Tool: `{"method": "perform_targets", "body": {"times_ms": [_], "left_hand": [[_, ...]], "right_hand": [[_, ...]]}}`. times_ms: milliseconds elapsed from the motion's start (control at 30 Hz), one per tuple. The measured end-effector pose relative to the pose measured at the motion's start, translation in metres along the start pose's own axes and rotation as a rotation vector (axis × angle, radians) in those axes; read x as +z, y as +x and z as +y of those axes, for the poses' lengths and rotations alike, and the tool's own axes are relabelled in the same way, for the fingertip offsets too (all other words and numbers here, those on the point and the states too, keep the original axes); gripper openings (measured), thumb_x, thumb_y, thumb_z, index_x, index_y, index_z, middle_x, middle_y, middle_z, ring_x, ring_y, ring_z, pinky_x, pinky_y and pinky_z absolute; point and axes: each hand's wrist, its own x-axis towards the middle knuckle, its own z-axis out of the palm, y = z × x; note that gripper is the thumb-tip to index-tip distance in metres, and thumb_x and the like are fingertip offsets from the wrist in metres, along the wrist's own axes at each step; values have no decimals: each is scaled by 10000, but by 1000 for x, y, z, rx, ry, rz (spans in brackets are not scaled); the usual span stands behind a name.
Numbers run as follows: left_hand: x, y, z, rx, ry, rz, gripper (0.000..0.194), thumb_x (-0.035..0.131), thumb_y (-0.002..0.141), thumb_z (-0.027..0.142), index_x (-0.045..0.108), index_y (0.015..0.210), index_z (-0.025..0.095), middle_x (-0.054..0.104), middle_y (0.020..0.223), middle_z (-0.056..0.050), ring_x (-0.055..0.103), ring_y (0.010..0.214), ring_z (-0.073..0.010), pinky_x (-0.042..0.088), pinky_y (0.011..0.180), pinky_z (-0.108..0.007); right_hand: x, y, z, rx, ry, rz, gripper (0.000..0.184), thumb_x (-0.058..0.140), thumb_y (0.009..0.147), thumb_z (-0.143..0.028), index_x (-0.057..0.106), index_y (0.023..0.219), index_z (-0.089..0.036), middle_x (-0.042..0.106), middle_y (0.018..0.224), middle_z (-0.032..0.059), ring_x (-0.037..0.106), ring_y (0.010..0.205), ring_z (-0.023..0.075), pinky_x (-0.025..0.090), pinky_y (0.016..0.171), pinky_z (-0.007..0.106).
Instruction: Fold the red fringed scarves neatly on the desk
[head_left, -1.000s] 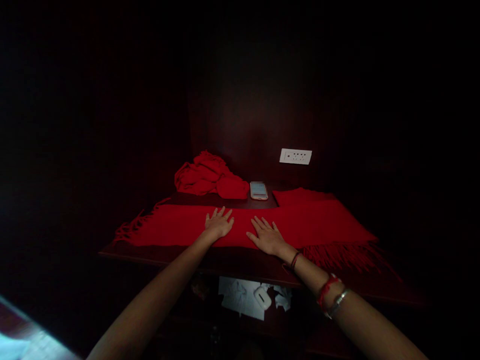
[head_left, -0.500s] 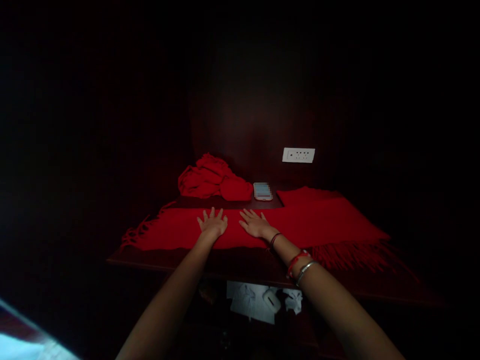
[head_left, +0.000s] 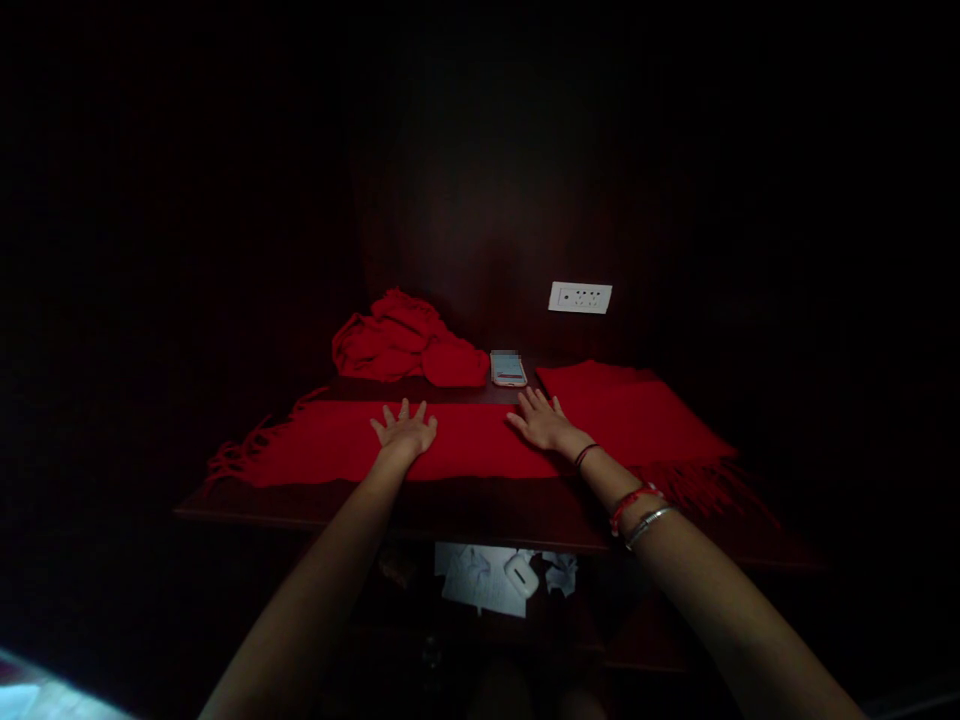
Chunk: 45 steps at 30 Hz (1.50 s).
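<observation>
A red fringed scarf (head_left: 469, 440) lies spread in a long strip across the dark table, fringe at its left end. My left hand (head_left: 405, 432) rests flat on it, left of the middle, fingers spread. Further right, my right hand (head_left: 541, 420) also presses flat on the cloth with its fingers apart, near the far edge of the strip. Beyond it a wider, folded-looking red section (head_left: 630, 405) spreads to the right, with fringe hanging toward the table's front. Neither hand grips anything.
Behind the strip sits a crumpled heap of red cloth (head_left: 405, 340), with a phone (head_left: 508, 368) beside it. A white socket plate (head_left: 580, 297) is on the back wall. Under the dark tabletop (head_left: 450, 510), papers (head_left: 480, 590) and a white case (head_left: 521, 576) lie on a shelf.
My right hand has slid rightward along the scarf, widening the gap between my hands. My left hand stays at about the same place on the cloth. The view has shifted slightly.
</observation>
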Motion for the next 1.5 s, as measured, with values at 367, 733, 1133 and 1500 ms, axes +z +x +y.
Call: {"method": "perform_targets", "body": {"times_ms": [367,733,1133,1500], "left_hand": [[7,3,-4,21,2,49,549,175,780,491,192,1292,294,95,1374,-1,44,1219,-346,72,938,-558],[4,-19,-2,263,-34,474,443,266,818,375,421,1182,175,285,1303,-114,187,1199,-322,206,918,-517],[-29,-63,-32,1218,313,147,450,410,709,47,436,1119,232,514,1052,-33,518,888,-153,412,706,-229],[-10,-71,-28,1023,273,353,195,342,832,233,509,914,174,550,898,-46,521,817,-158,420,665,-245]], "right_hand": [[30,-43,-51,-215,94,-44,672,112,791,-553,129,1317,-135,80,1377,53,37,1251,213,31,991,434],[15,-60,-30,-125,111,-25,649,118,806,-517,113,1318,-118,84,1376,55,45,1249,221,60,991,436],[16,-75,-14,-441,56,171,454,354,814,-362,410,1195,-122,369,1258,132,335,1147,207,274,938,354],[21,-63,-56,-561,-39,378,190,426,801,-217,558,929,-167,557,835,48,500,806,139,389,722,244]]}}
